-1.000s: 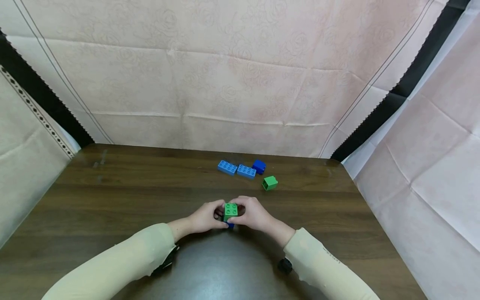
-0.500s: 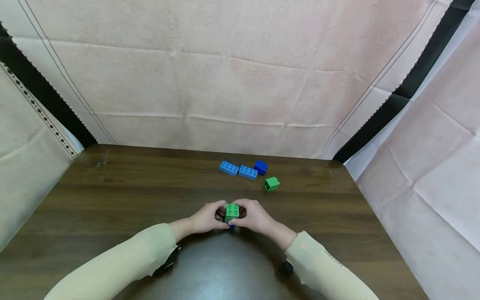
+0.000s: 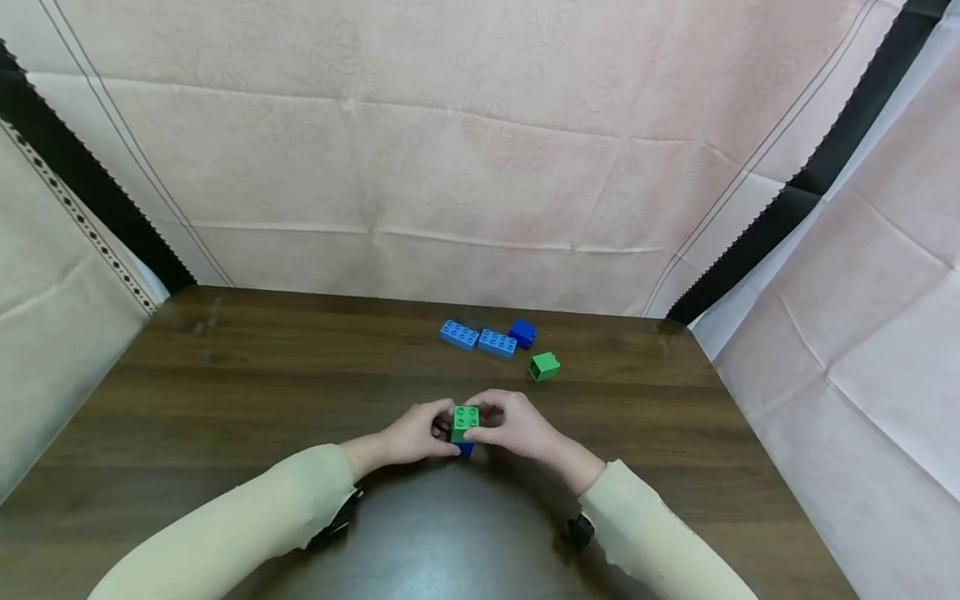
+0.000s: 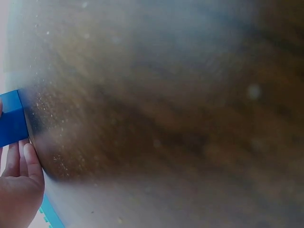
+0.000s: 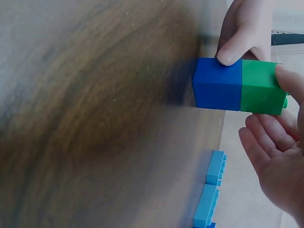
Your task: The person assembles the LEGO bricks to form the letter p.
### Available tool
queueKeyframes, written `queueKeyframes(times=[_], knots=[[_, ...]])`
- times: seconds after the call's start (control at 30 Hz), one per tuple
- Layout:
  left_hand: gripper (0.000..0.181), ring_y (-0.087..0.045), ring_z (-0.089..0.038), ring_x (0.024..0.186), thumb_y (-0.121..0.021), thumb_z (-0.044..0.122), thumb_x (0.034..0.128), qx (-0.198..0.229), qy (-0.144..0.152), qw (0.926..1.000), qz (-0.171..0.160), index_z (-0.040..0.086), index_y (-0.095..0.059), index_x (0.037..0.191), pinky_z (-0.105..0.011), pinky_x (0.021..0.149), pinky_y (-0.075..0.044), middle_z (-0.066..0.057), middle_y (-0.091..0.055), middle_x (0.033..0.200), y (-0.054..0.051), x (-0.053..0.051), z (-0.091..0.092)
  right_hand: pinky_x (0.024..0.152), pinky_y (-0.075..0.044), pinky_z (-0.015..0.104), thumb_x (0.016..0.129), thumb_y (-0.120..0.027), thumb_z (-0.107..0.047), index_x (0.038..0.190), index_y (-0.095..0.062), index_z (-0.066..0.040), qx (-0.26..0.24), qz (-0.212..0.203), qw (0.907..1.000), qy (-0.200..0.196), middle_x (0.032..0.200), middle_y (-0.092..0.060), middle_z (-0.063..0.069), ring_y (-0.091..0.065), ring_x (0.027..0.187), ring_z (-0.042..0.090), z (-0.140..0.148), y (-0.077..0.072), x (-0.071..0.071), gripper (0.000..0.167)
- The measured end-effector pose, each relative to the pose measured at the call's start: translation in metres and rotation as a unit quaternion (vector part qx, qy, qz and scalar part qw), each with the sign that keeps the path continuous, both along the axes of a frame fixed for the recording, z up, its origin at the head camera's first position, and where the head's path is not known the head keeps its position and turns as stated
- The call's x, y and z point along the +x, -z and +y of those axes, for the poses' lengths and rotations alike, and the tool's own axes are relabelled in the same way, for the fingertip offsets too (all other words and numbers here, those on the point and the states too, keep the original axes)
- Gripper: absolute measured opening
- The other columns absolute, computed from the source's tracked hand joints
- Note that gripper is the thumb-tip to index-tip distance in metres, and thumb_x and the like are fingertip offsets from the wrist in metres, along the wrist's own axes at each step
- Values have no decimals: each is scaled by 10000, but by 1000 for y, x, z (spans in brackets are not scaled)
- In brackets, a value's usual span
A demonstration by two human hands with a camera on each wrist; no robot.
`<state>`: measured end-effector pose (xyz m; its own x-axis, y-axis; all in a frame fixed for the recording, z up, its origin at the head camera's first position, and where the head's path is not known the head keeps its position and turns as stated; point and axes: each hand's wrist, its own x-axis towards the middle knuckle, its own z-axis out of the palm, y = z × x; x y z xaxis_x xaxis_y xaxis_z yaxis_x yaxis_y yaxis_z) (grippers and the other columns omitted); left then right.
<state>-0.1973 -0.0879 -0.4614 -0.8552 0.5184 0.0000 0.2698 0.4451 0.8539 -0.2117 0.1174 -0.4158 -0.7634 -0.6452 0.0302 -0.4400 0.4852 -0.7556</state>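
The green brick (image 3: 465, 422) sits studs up on the blue brick (image 5: 217, 86), and this small stack is between the two hands, at or just above the table (image 3: 225, 400); I cannot tell whether its base touches. The left grip (image 3: 415, 434) grasps the blue brick low down, thumb on its near side. The right grip (image 3: 517, 427) pinches the green brick above, thumb near and forefinger round the far edge.

The step in hand looks like seating the upper brick on the lower. In the right wrist view the seam looks closed and the edges line up, so probably only a firm finish is needed. Brace the lower brick with the left grip and press straight down with the right; a sideways squeeze could twist the joint. Check the part of the seam hidden behind the fingers. When releasing, spread thumb and forefinger outward so the upper brick does not lift with them.

Beyond both grips, well apart, lie a light blue brick (image 3: 459, 334), a second light blue brick (image 3: 497, 342), a loose dark blue one (image 3: 522, 333) and, nearest the right grip, a loose green one (image 3: 544, 367).
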Motion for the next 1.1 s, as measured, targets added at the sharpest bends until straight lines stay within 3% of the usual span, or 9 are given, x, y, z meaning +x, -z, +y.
queueKeyframes(times=[0.3, 0.47, 0.63, 0.83, 0.97, 1.1], knots=[[335, -600, -145, 927, -740, 213, 799, 88, -103, 9999, 102, 74, -553, 1039, -307, 813, -529, -55, -644, 1002, -4, 3, -1, 839, -518, 269, 819, -723, -234, 1112, -644, -100, -53, -124, 9999, -19, 1026, -663, 29, -596, 922, 130, 0, 4, -2, 332], [303, -616, -150, 905, -736, 205, 804, 261, -223, 9987, 376, 74, -556, 1010, -330, 808, -533, -56, -660, 974, -6, 4, -2, 836, -515, 289, 826, -715, -253, 1117, -643, -110, -101, -195, 9997, -132, 1025, -669, 28, -595, 913, 137, 1, 4, -5, 331], [305, -614, -160, 909, -733, 208, 807, 185, -237, 9989, 372, 77, -543, 1006, -332, 801, -531, -56, -655, 973, -6, 4, -1, 836, -508, 312, 867, -670, -229, 1176, -604, -41, -350, -393, 9986, -90, 1079, -650, 124, -590, 932, 161, 5, 1, -15, 368], [307, -610, -180, 913, -744, 200, 793, 138, -343, 9989, 290, 80, -540, 988, -329, 791, -529, -62, -652, 971, -8, 4, -1, 900, -491, 365, 877, -657, -233, 1209, -579, -58, -822, -432, 9907, 991, 1178, -609, 185, -585, 1027, 219, 6, -1, -38, 383], [304, -601, -173, 916, -745, 207, 793, 100, -356, 9991, 225, 87, -538, 981, -313, 787, -521, -53, -647, 975, -7, 4, -1, 963, -460, 419, 874, -662, -249, 1252, -544, -55, -1112, -539, 9749, 1851, 1257, -567, 172, -540, 1130, 261, 4, 1, -55, 441], [305, -596, -165, 913, -748, 213, 792, 118, -365, 9990, 230, 92, -535, 974, -312, 784, -518, -49, -643, 974, -6, 3, -1, 1004, -422, 446, 876, -656, -286, 1311, -485, -55, -1238, -702, 9596, 2425, 1322, -516, 152, -476, 1205, 286, 3, 5, -72, 521]])
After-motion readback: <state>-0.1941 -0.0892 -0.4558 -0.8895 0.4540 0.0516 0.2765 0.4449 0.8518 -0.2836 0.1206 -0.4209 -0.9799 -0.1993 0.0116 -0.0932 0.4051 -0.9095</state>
